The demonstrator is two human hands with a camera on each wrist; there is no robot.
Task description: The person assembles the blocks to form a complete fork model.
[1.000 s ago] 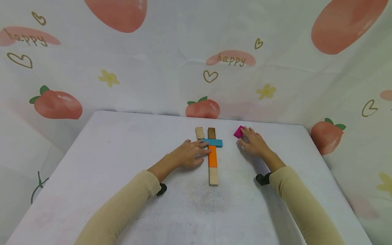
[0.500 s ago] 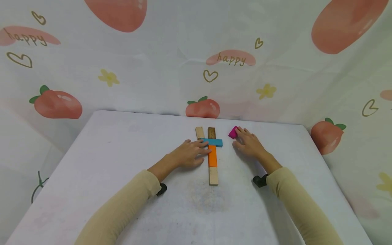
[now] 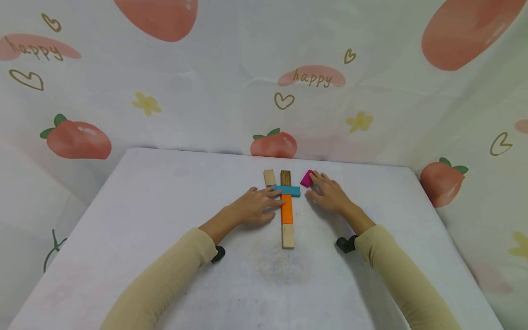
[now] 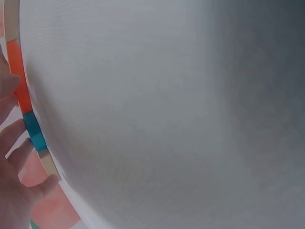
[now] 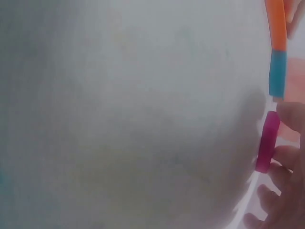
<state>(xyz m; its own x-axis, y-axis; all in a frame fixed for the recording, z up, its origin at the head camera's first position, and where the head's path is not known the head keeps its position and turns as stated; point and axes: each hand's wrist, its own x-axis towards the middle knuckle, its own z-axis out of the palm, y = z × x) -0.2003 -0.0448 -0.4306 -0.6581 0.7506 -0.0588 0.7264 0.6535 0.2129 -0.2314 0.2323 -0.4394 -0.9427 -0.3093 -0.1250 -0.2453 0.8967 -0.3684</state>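
Note:
In the head view my left hand (image 3: 255, 207) lies with fingers spread, their tips resting on a blue block (image 3: 293, 191) and an orange block (image 3: 286, 211). The blue block lies crosswise; the orange one runs lengthwise below it. A plain wooden block (image 3: 288, 236) continues the line toward me, and a brown block (image 3: 285, 178) extends it away. Another pale block (image 3: 269, 178) sits at the blue block's left end. My right hand (image 3: 330, 195), fingers loosely extended, touches the right side of a magenta block (image 3: 307, 178). This block lies slanted, apart from the others.
The blocks lie on a white table (image 3: 165, 197), whose far edge meets a cloth backdrop (image 3: 214, 91) printed with fruit and hearts. Dark wrist-worn pieces show below both sleeves. A green cord (image 3: 54, 245) hangs beyond the left edge.
My right hand has slid the magenta block leftward, nearer the blue block. My left hand has stayed in place on the blue and orange blocks.

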